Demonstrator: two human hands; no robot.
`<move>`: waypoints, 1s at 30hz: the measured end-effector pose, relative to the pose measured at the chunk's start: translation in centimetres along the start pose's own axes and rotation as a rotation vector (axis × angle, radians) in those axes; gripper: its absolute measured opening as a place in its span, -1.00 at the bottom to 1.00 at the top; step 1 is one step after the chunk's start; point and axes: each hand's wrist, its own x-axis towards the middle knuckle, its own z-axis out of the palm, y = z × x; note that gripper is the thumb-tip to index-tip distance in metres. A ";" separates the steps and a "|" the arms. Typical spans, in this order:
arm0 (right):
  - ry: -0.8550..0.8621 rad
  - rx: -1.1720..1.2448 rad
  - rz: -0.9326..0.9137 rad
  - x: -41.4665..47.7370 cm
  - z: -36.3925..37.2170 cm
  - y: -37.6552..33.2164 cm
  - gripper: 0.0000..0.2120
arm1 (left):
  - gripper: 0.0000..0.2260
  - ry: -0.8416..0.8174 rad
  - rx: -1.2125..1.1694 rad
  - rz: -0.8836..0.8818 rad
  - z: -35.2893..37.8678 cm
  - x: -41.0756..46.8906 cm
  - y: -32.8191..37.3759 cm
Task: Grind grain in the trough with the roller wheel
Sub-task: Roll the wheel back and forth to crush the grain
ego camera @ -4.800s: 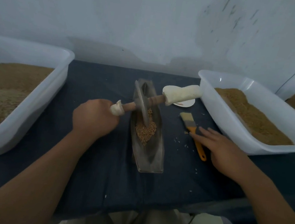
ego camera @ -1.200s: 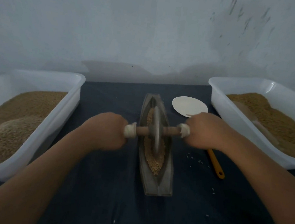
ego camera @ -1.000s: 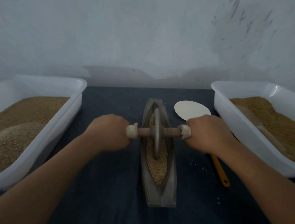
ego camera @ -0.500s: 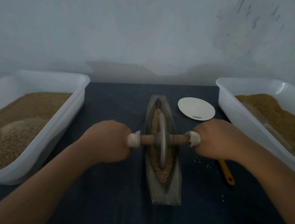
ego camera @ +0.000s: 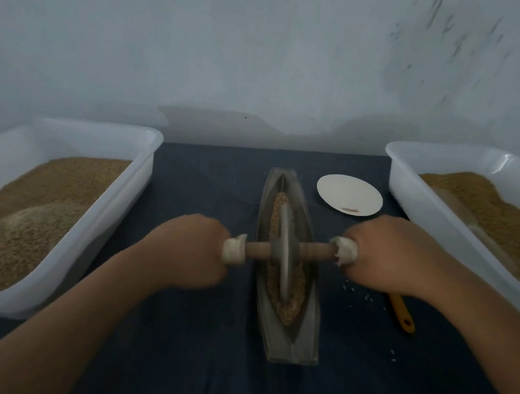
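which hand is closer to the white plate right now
Right. The right hand grips one handle end of the roller wheel, just on the near side of the white plate. The left hand grips the opposite end, across the trough from the plate.

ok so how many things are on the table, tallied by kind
white tubs: 2 (left tub, right tub)
trough: 1
roller wheel: 1
white plate: 1
orange-handled tool: 1
total: 6

Left grip (ego camera: 189,250) curled tight, knuckles up, right grip (ego camera: 385,258) the same; both forearms stretched forward, converging
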 end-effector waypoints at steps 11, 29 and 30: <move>0.362 -0.045 0.064 7.0 0.5 -0.4 -0.60 | -0.73 0.177 0.074 -0.118 -2.3 8.2 0.4; 0.312 -0.015 0.101 6.8 0.8 -0.2 -0.67 | -0.71 0.168 0.078 -0.092 -2.1 7.9 0.0; 0.224 0.011 0.098 5.8 0.7 0.0 -0.69 | -0.78 0.111 0.093 -0.059 -2.2 7.0 0.0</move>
